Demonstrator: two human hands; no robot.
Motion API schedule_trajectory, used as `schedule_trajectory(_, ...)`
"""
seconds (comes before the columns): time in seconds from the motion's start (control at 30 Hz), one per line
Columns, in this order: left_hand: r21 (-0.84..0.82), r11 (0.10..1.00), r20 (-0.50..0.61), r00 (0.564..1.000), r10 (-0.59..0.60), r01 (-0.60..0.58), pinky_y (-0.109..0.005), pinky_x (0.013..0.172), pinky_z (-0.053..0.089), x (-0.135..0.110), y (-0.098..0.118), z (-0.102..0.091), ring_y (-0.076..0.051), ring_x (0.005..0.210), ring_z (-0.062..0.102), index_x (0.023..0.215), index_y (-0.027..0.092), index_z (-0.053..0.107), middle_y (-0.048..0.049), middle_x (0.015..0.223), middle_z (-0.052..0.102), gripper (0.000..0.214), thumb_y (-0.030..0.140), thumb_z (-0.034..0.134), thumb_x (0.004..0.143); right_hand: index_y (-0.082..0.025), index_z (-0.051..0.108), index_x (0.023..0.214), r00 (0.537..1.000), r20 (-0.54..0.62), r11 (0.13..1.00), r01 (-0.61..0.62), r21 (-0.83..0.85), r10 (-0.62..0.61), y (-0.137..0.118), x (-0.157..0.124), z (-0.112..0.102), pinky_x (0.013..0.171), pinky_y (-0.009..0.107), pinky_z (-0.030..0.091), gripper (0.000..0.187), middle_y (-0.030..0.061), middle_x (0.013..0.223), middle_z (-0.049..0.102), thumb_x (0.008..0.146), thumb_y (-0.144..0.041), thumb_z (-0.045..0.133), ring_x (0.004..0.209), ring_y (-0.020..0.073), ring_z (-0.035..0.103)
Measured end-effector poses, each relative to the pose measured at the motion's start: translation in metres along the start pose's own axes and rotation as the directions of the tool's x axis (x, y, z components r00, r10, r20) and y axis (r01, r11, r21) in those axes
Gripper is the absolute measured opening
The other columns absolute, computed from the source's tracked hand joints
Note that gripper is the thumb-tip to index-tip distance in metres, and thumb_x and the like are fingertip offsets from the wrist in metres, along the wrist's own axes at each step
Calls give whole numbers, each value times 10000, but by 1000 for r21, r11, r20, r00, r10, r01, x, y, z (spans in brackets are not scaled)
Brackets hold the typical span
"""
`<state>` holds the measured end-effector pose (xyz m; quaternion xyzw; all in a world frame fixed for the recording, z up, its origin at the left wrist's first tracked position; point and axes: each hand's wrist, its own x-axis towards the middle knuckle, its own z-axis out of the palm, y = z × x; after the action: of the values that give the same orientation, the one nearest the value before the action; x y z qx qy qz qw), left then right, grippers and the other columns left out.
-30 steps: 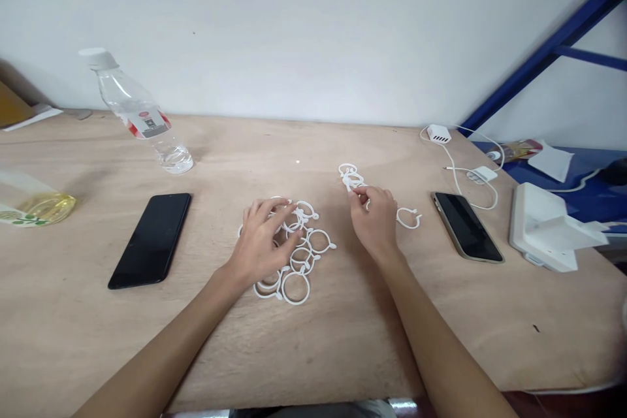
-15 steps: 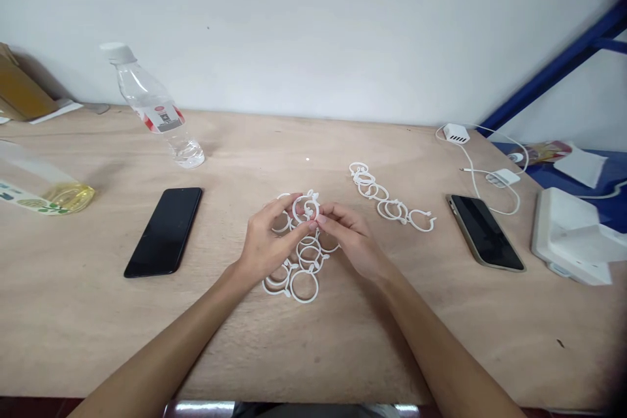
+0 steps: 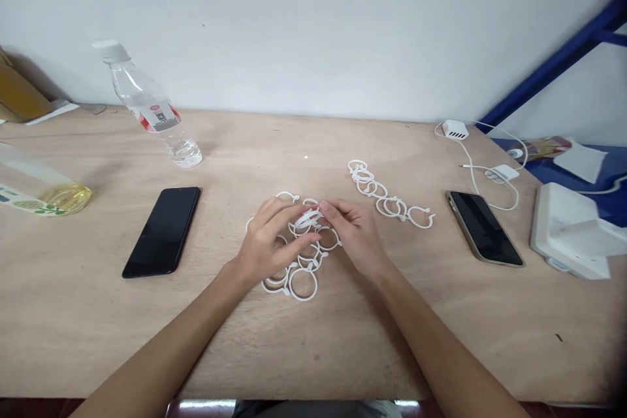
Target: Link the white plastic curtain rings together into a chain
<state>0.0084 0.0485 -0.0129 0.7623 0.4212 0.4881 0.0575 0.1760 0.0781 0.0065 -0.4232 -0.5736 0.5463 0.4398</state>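
My right hand [image 3: 357, 235] pinches a white plastic ring [image 3: 307, 219] between thumb and fingers, and the ring is tilted nearly edge-on to me. Close on its left is my left hand [image 3: 269, 241], its thumb and forefinger spread apart; its fingertips are near the ring, and whether they touch it I cannot tell. Below both hands lies a loose pile of similar white rings [image 3: 303, 300], each with small knobs on it, partly hidden by my left hand. Farther right, several more white rings [image 3: 420, 226] lie overlapping in a slanting row.
On the wooden table [image 3: 245, 353], a black phone [image 3: 161, 232] lies left and another phone [image 3: 484, 228] right. A tilted-looking water bottle [image 3: 157, 111] and an oil bottle [image 3: 53, 199] stand left. White chargers [image 3: 455, 130] with cables and a white stand [image 3: 568, 235] are at right.
The held ring has turned from facing me to nearly edge-on. My left thumb and forefinger have parted, while my right hand keeps its pinch. The view has shifted slightly.
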Motion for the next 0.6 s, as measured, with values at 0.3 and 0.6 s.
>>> schedule_trajectory(0.3,-439,671,285,801,-527,597,-391,934,520,3,10,0,-282,1066,658,1156,142,681,-120,1161,706,444,411,677,803,-214,742,846,999,-25,993,27,113,-24,-3,-4,8,794,326,518,205,38,875,748,807,-391,646,844,196,678)
schedule_trajectory(0.6,-618,527,285,791,-542,584,-343,907,538,12,14,-4,-261,1026,684,1028,137,732,-110,1105,731,319,309,735,760,-194,709,752,995,-97,994,-27,105,37,0,1,3,699,283,482,271,10,746,685,801,-440,607,754,160,615)
